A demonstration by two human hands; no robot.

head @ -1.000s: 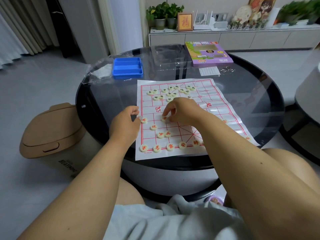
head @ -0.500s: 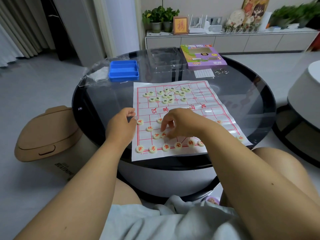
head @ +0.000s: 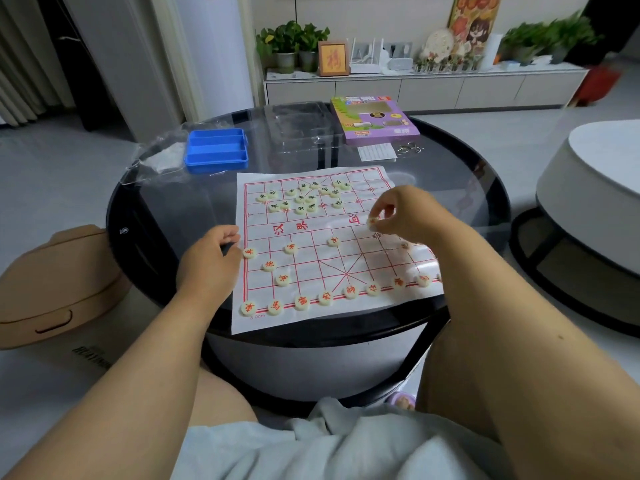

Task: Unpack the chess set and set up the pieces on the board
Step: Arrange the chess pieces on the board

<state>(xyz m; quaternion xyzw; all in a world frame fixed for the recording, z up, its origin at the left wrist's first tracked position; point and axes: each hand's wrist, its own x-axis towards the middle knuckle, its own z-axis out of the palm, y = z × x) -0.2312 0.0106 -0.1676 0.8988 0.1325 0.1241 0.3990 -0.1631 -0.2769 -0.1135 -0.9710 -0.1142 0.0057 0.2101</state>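
Seated at a round glass-topped desk (head: 450, 161), we set out a Chinese chess set on its paper board (head: 311, 233), which lies flat near the desk's front edge. Our right hand (head: 405, 216) hovers over the board's right side at the river line, its grip pinched on one cream piece (head: 372, 221) marked in red, lifted just above the paper. Our left hand (head: 207, 261) rests at the board's left edge, fingers curled against the sheet just beside a red piece; we cannot tell whether it holds anything. Red-marked pieces (head: 325, 297) line the near row, with a few more spaced on the rows above it. The dark-marked pieces (head: 304, 199) sit bunched in a loose cluster on the far half. Behind the board, a blue compartment tray (head: 216, 150) stands at the left, a clear plastic cover (head: 301, 128) in the middle, and the purple game box (head: 375, 119) at the right, with a small paper slip (head: 376, 153) just before it.
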